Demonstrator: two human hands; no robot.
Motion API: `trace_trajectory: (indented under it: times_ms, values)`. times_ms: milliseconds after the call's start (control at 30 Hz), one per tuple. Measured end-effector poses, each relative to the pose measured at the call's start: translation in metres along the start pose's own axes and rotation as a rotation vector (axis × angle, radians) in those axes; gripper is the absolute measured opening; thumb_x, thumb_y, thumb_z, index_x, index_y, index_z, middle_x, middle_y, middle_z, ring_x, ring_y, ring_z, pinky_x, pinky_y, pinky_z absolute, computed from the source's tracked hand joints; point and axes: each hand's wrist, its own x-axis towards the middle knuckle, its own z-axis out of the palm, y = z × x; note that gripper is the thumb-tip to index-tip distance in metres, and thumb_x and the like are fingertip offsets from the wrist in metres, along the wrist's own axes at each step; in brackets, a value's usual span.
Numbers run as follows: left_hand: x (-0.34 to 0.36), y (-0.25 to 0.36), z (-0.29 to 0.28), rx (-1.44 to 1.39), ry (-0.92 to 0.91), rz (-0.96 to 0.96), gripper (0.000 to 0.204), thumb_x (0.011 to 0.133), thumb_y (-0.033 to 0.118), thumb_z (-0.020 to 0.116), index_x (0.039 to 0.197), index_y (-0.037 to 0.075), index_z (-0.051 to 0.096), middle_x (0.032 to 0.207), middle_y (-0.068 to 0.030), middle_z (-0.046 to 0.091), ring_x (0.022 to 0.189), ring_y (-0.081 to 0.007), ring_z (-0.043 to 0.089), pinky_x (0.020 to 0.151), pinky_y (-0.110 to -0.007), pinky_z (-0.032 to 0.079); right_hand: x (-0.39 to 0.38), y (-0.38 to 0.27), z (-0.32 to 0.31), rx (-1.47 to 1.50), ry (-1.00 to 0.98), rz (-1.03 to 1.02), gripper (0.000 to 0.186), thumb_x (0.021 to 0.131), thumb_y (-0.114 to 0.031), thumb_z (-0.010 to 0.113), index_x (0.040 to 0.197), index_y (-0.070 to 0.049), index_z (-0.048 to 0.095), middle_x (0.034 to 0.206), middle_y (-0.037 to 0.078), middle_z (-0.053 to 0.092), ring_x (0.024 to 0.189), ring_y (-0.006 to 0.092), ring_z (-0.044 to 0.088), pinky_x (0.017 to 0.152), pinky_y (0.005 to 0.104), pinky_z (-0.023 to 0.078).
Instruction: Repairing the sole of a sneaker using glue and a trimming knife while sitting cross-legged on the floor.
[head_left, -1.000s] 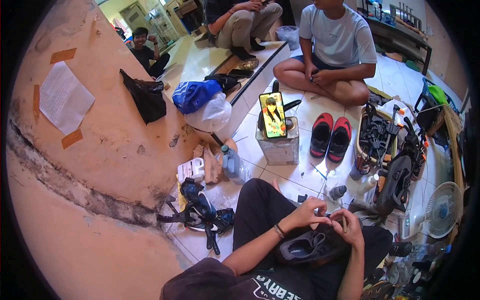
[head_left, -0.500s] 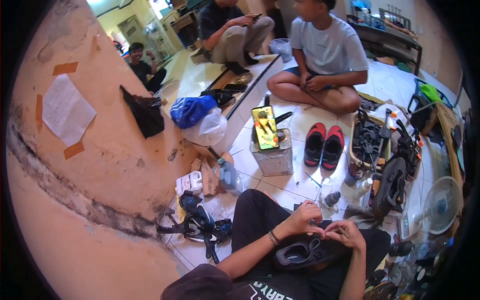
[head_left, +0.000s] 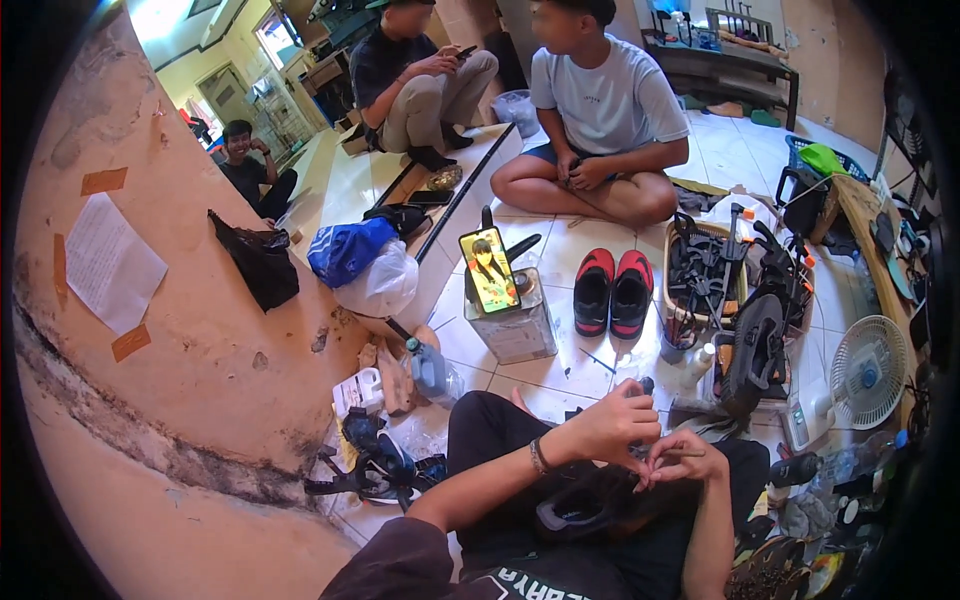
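Note:
A dark grey shoe (head_left: 572,508) lies in my lap on black trousers, partly in shadow. Just above its far end my left hand (head_left: 622,428) is closed, fingertips pinched together. My right hand (head_left: 690,462) meets it from the right, its thumb and fingers also pinched. The fingertips of both hands nearly touch. Whatever sits between them is too small and blurred to name. A thin, light brown, stick-like shape shows along my right fingers; I cannot tell what it is.
Ahead, a phone (head_left: 490,270) leans upright on a square tin (head_left: 515,335), beside red-and-black shoes (head_left: 612,292). A basket of shoe parts (head_left: 705,265) and a white fan (head_left: 868,372) stand right. Jugs (head_left: 428,370) stand left, near the wall. A person (head_left: 605,120) sits cross-legged opposite.
My view has shifted, so the room appears further left. Both hands stay together over the shoe; the left has turned and now shows more of its back. The lap shoe looks darker.

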Motion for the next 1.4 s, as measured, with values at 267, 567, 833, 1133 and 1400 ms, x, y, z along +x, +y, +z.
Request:
trace_trajectory:
  times_ms: [267, 567, 833, 1133, 1400]
  values:
    - [0.002, 0.000, -0.003, 0.097, -0.080, 0.023, 0.043, 0.068, 0.048, 0.079, 0.077, 0.012, 0.056, 0.076, -0.0007, 0.054, 0.082, -0.0207, 0.053, 0.087, -0.042, 0.037, -0.002, -0.009, 0.008, -0.087, 0.091, -0.037, 0.019, 0.081, -0.004, 0.076, 0.096, 0.004, 0.067, 0.090, 0.008, 0.070, 0.084, 0.0151, 0.068, 0.078, 0.0265, 0.054]
    - [-0.012, 0.010, 0.013, 0.029, 0.016, -0.082, 0.032, 0.076, 0.034, 0.078, 0.078, 0.012, 0.054, 0.075, -0.0019, 0.052, 0.081, -0.0213, 0.054, 0.086, -0.043, 0.040, -0.015, 0.004, 0.011, -0.100, 0.281, -0.151, 0.022, 0.073, -0.009, 0.079, 0.087, 0.001, 0.066, 0.084, 0.006, 0.069, 0.081, 0.0138, 0.067, 0.074, 0.0257, 0.052]
    - [-0.027, 0.017, 0.009, 0.032, 0.077, -0.197, 0.031, 0.077, 0.031, 0.077, 0.073, 0.013, 0.053, 0.071, -0.0018, 0.051, 0.075, -0.0200, 0.054, 0.082, -0.038, 0.040, -0.001, -0.013, 0.023, -0.151, 0.330, -0.246, 0.024, 0.079, -0.011, 0.077, 0.095, 0.003, 0.069, 0.087, 0.006, 0.070, 0.083, 0.0133, 0.067, 0.076, 0.0255, 0.052]
    - [-0.042, 0.020, 0.008, 0.062, 0.136, -0.233, 0.040, 0.071, 0.040, 0.081, 0.071, 0.013, 0.051, 0.067, 0.0004, 0.047, 0.067, -0.0185, 0.052, 0.078, -0.037, 0.040, 0.003, 0.001, 0.022, -0.302, 0.247, -0.224, 0.020, 0.085, -0.003, 0.072, 0.104, 0.004, 0.070, 0.090, 0.010, 0.073, 0.081, 0.0146, 0.069, 0.074, 0.0254, 0.054]
    - [-0.054, 0.017, 0.013, -0.090, 0.121, -0.298, 0.040, 0.069, 0.039, 0.082, 0.071, 0.012, 0.052, 0.066, -0.0003, 0.046, 0.065, -0.0185, 0.050, 0.076, -0.035, 0.038, 0.005, -0.002, 0.033, -0.241, 0.240, -0.244, 0.017, 0.084, -0.001, 0.074, 0.099, 0.003, 0.071, 0.088, 0.010, 0.073, 0.082, 0.0140, 0.070, 0.075, 0.0249, 0.054]
